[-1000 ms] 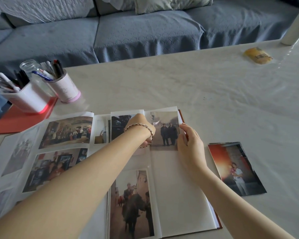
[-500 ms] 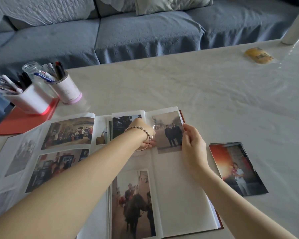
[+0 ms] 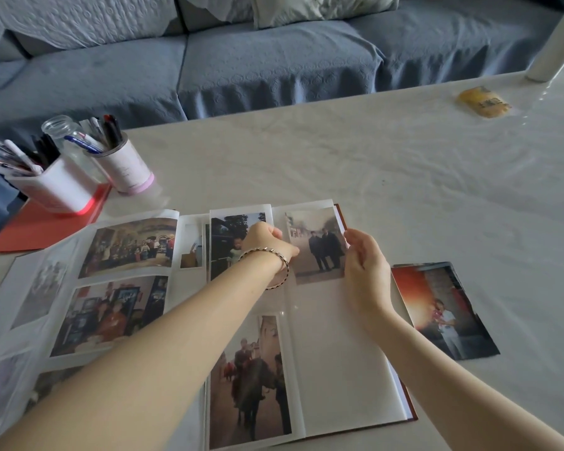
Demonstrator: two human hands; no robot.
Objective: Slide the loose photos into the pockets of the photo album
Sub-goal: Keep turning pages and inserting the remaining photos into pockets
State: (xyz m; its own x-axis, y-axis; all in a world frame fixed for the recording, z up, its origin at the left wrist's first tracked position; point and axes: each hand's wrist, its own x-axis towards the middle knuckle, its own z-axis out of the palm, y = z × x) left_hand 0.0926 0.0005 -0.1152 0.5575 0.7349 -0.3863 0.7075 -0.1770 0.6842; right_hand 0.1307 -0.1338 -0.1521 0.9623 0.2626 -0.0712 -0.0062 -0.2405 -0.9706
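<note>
An open photo album [image 3: 342, 353] lies on the table in front of me, several photos in its pockets. A photo of two people in dark coats [image 3: 318, 245] sits at the top of the album's right page. My left hand [image 3: 266, 244], with a bracelet on the wrist, pinches that photo's left edge. My right hand [image 3: 365, 265] touches the photo's right edge with its fingers curved. A small pile of loose photos [image 3: 443, 307], a reddish one on top, lies on the table just right of the album.
Two white pen holders [image 3: 62, 187] and a glass jar [image 3: 61, 128] stand on a red folder [image 3: 43, 222] at the far left. A yellow packet [image 3: 482, 102] and a white cylinder [image 3: 554, 47] sit at the far right. A blue sofa [image 3: 274, 60] runs behind the table.
The photo of the two people has slid a little down and right on the page. Both hands shifted slightly with it, the right hand's fingers lifting along its right edge.
</note>
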